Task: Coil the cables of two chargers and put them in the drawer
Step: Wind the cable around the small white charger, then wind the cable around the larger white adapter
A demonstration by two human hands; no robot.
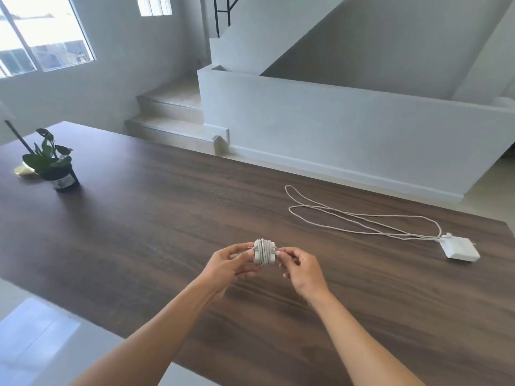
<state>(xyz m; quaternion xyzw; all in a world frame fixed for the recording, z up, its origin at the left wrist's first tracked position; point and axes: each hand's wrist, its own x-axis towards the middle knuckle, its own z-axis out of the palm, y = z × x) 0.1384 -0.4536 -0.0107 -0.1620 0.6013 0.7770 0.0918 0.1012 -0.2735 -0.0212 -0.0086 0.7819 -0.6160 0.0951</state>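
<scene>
both hands pinch one wrapped charger (264, 252) between them: left hand (227, 264) on its left end, right hand (301, 267) on its right. second charger (459, 248) lies well right, its cable (362, 218) loose.

Layout on the table (167, 218)

A wound charger (263, 252) was held above the near middle, between the left hand (231, 264) and the right hand (302, 270). A second charger (459, 249) lay to the right, its cable (348, 215) spread leftward behind it. A potted plant (53, 162) stood far left.
</scene>
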